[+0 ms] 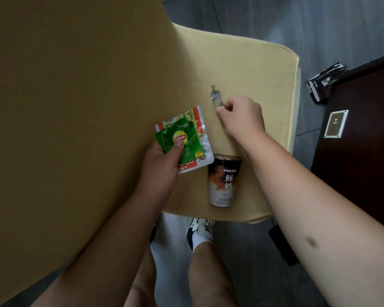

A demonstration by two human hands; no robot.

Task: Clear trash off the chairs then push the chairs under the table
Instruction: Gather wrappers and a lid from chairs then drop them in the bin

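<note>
Head view shows us bent over a yellow chair seat [248,63], both forearms reaching in from six o'clock. Our left hand [162,165] curls around a green Lipton tea packet [182,140] stacked on a white and orange wrapper [197,120], thumb pressed on top. Our right hand [242,118], knuckles up, pinches a small clear plastic wrapper [215,96] at its eleven o'clock, lying on the seat. A coffee cup [223,182] stands upright on the seat between our wrists. At three o'clock sits a dark wooden table [364,151].
</note>
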